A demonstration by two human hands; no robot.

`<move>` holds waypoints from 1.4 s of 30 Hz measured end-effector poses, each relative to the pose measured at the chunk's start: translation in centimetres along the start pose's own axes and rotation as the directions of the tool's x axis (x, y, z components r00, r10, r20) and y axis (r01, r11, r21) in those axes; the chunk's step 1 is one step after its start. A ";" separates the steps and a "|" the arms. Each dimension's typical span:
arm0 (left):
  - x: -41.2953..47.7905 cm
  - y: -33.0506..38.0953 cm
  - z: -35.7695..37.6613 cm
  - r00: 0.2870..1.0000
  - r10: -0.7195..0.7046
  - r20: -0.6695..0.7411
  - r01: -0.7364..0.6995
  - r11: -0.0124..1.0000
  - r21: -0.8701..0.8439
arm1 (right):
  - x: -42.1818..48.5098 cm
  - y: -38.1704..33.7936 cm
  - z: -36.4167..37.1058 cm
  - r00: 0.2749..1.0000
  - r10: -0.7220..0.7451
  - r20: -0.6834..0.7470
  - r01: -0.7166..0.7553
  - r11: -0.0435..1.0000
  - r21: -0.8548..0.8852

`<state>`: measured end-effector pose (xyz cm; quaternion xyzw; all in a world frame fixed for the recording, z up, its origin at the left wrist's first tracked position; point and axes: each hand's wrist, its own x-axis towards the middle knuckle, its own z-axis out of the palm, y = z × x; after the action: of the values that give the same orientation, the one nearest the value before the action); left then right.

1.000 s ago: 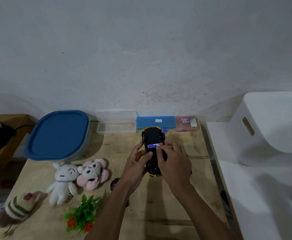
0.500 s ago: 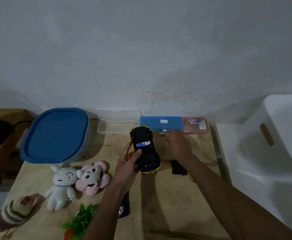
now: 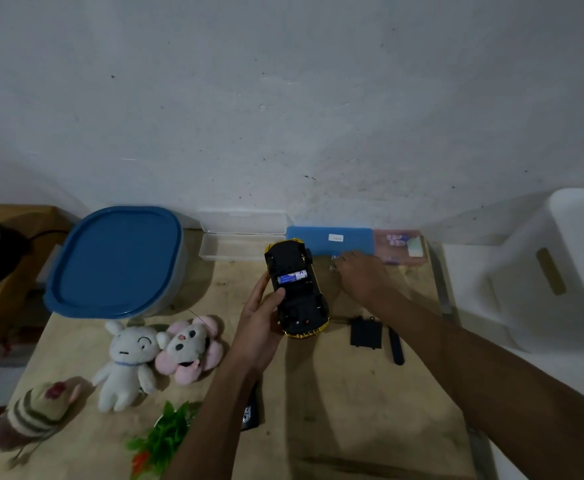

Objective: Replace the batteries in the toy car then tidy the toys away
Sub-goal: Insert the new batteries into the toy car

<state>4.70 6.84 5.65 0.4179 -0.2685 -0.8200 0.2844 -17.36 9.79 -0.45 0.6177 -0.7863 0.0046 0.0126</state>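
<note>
A black and yellow toy car point(image 3: 299, 299) lies upside down on the wooden table point(image 3: 335, 410), its battery bay open with one blue-white battery point(image 3: 292, 277) showing. My left hand point(image 3: 261, 318) grips the car's left side, thumb on the underside. My right hand point(image 3: 361, 273) reaches to the far side of the table, fingers curled over small batteries point(image 3: 333, 263) beside a blue case point(image 3: 330, 239). The black battery cover point(image 3: 366, 332) and a black screwdriver point(image 3: 396, 346) lie right of the car.
A blue-lidded tub point(image 3: 115, 261) stands at back left, a clear tray point(image 3: 235, 242) and a pink box point(image 3: 403, 242) by the wall. A white basket point(image 3: 560, 271) is at right. Plush toys point(image 3: 127, 358), a striped doll point(image 3: 35, 414), a plant point(image 3: 165, 438) and a black remote point(image 3: 250, 412) lie near.
My right hand left the car and reached back to the batteries by the blue case. The left hand kept the car, shifting it slightly left. The cover now lies on the table.
</note>
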 end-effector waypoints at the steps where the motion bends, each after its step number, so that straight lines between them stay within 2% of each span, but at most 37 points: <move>1: -0.2 0.1 0.0 1.000 0.001 0.007 -0.001 1.000 0.006 | -0.2 0.0 -0.6 0.998 0.057 -0.007 -0.056 0.991 0.125; 2: -0.4 0.1 0.0 1.000 0.004 0.010 -0.004 1.000 0.011 | -0.6 -0.2 -1.7 0.990 0.137 0.009 -0.134 0.944 0.300; 3: -0.5 0.1 -0.1 1.000 0.010 0.010 -0.010 1.000 0.017 | -1.1 -0.4 -3.0 0.972 0.231 0.040 -0.219 0.838 0.500; 5: -0.8 -0.2 -0.3 1.000 0.024 0.005 -0.024 0.999 0.025 | -2.6 -1.2 -5.8 0.921 0.384 0.072 -0.283 0.529 0.800; 7: -1.0 -0.5 -0.4 0.999 0.037 0.001 -0.037 0.998 0.043 | -4.5 -2.7 -8.4 0.882 0.465 0.080 -0.247 0.310 0.918; 8: -1.3 -0.7 -0.3 0.999 0.044 -0.003 -0.044 0.997 0.059 | -5.5 -3.6 -9.3 0.873 0.481 0.076 -0.214 0.240 0.947; 10: -1.9 -1.0 0.0 0.998 0.061 0.004 -0.061 0.994 0.088 | -7.3 -5.7 -10.6 0.884 0.464 0.056 -0.156 0.182 0.971; 11: -2.2 -1.2 0.1 0.998 0.069 0.012 -0.070 0.992 0.101 | -8.0 -6.6 -10.8 0.898 0.439 0.041 -0.147 0.211 0.966; 15: -3.7 -1.8 0.6 0.994 0.097 0.050 -0.104 0.984 0.147 | -10.0 -8.2 -10.1 0.936 0.337 -0.099 -0.109 0.548 0.829; 18: -4.5 -1.9 0.5 0.991 0.120 0.065 -0.129 0.978 0.167 | -10.4 -8.6 -9.7 0.910 0.267 -0.317 0.039 0.705 0.708; 20: -4.7 -1.8 0.3 0.989 0.131 0.074 -0.142 0.972 0.186 | -10.6 -8.9 -9.2 0.900 0.182 -0.396 0.125 0.763 0.634; 23: -5.2 -1.5 0.1 0.983 0.152 0.105 -0.172 0.960 0.219 | -10.7 -9.3 -8.7 0.896 0.125 -0.426 0.185 0.767 0.615; 26: -5.6 -1.2 0.0 0.977 0.168 0.127 -0.193 0.958 0.212 | -10.7 -9.7 -8.8 0.898 0.157 -0.412 0.184 0.716 0.674; 29: -5.8 -1.0 -0.1 0.976 0.167 0.139 -0.193 0.960 0.202 | -10.6 -9.9 -9.4 0.912 0.199 -0.358 0.142 0.665 0.733; 33: -6.2 -0.8 -0.1 0.975 0.162 0.154 -0.189 0.965 0.180 | -10.4 -9.8 -9.8 0.925 0.279 -0.257 -0.001 0.679 0.734; 35: -6.1 -0.7 -0.1 0.973 0.168 0.156 -0.194 0.965 0.176 | -10.3 -9.6 -9.8 0.934 0.307 -0.185 -0.056 0.637 0.769; 37: -6.0 -0.7 -0.2 0.973 0.176 0.151 -0.201 0.965 0.169 | -10.3 -9.3 -9.8 0.944 0.297 -0.144 -0.065 0.596 0.801; 42: -6.0 -0.6 -0.2 0.974 0.185 0.134 -0.206 0.966 0.159 | -9.9 -9.1 -10.2 0.951 0.275 -0.138 -0.047 0.575 0.817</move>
<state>7.66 11.32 8.37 0.3633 -0.3947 -0.7848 0.3105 -6.03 17.52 9.43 0.4753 -0.7438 0.4384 -0.1694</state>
